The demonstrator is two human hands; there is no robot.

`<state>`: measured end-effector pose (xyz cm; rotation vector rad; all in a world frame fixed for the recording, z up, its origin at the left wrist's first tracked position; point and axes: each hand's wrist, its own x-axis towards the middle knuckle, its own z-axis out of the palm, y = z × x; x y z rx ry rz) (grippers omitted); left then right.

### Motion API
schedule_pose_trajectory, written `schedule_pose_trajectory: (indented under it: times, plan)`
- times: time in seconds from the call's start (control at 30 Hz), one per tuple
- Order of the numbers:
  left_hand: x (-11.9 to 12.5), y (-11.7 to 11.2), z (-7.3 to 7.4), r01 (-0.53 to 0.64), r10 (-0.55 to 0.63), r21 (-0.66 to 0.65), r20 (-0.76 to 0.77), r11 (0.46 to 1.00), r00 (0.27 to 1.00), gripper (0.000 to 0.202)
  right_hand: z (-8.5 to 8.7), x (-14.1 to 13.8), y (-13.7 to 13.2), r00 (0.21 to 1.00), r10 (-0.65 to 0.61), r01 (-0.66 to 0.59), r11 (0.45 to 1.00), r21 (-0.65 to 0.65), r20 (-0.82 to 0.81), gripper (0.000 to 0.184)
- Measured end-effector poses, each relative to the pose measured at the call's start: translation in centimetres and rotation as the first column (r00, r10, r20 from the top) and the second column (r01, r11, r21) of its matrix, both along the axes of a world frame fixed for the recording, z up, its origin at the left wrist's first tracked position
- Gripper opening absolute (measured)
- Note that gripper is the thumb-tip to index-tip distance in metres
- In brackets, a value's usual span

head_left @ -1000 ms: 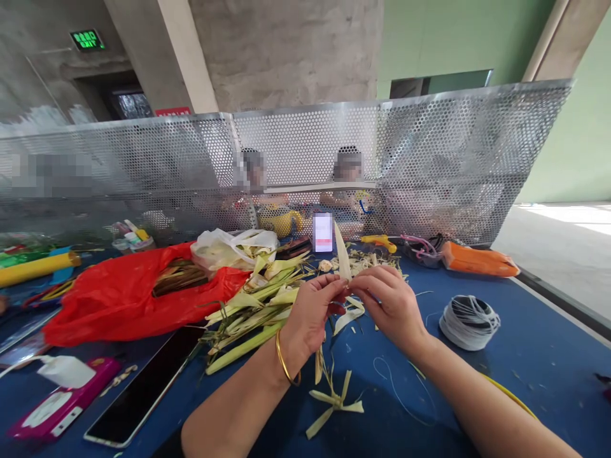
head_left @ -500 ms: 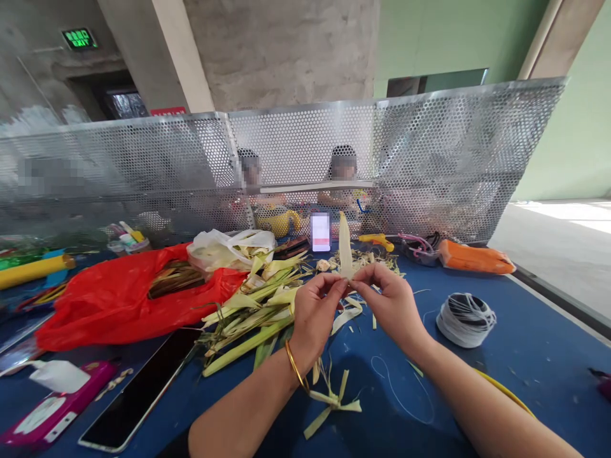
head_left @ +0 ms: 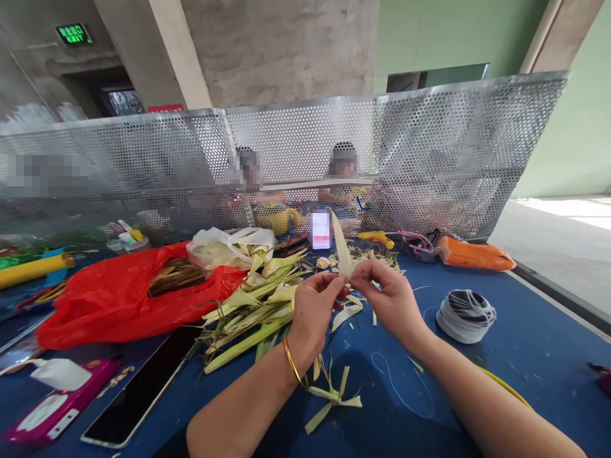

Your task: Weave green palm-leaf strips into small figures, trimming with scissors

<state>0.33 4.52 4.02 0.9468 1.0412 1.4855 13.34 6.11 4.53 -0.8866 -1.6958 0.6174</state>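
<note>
A pale corn husk strip stands up between my hands, its pointed tip leaning left. The fingers of my left hand pinch its lower end, and my right hand pinches it at the same spot from the right. My fingertips hide the base of the strip. Under my wrists, a small knotted husk piece with several arms lies on the blue table. To the left of my left hand is a heap of green and yellow husks.
A thread spool sits on the right, a loose thread nearer me. On the left lie a red plastic bag, a black phone and a magenta device. A perforated metal screen stands behind; people are beyond it.
The husk strip has tilted, its tip going left. My hands stay close together at its base, with only slight finger movement.
</note>
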Motion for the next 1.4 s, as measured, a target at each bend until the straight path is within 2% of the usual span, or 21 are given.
schedule_pose_trajectory:
  times: [0.17, 0.37, 0.5, 0.67, 0.9, 1.13, 1.27, 1.33, 1.4]
  plan:
    - [-0.1, -0.1, 0.2, 0.059, -0.046, -0.136, 0.098, 0.989, 0.994, 0.016, -0.3, 0.3, 0.2, 0.992, 0.01, -0.029, 0.988, 0.153, 0.126, 0.007]
    - [-0.4, -0.2, 0.4, 0.147, -0.114, -0.16, 0.199, 0.976, 0.973, 0.015, -0.3, 0.5, 0.3, 0.982, -0.043, 0.002, 0.976, 0.219, 0.182, 0.01]
    - [-0.4, -0.1, 0.4, 0.113, -0.096, -0.095, 0.172, 0.989, 0.98, 0.02, -0.2, 0.4, 0.1, 0.986, -0.07, 0.043, 0.984, 0.175, 0.15, 0.01]
    - [-0.1, -0.1, 0.0, 0.049, -0.047, -0.018, 0.123, 0.999, 0.991, 0.021, -0.3, 0.1, 0.0, 0.994, -0.076, 0.071, 0.996, 0.058, 0.079, 0.009]
    - [0.1, -0.1, -0.4, 0.04, -0.045, 0.044, 0.119, 0.998, 0.992, 0.02, -0.3, 0.1, 0.2, 0.998, -0.058, 0.056, 0.997, -0.06, -0.036, 0.007]
    - [0.2, 0.1, -0.6, 0.035, -0.041, 0.057, 0.116, 0.998, 0.992, 0.022, -0.1, 0.0, 0.3, 0.996, -0.025, 0.015, 0.995, -0.102, -0.087, 0.013]
    - [0.1, 0.0, -0.4, 0.04, -0.037, -0.013, 0.17, 0.999, 0.985, 0.018, 0.0, 0.1, 0.1, 0.999, 0.025, -0.026, 1.0, -0.004, -0.043, 0.006]
    - [0.1, -0.1, -0.1, 0.059, -0.046, -0.057, 0.212, 0.997, 0.976, 0.018, 0.0, 0.2, 0.0, 0.999, 0.02, -0.023, 0.996, 0.082, 0.035, 0.003]
    - [0.0, -0.3, 0.1, 0.079, -0.057, -0.082, 0.246, 0.993, 0.968, 0.018, 0.1, 0.4, 0.1, 0.993, 0.007, -0.024, 0.988, 0.153, 0.115, 0.006]
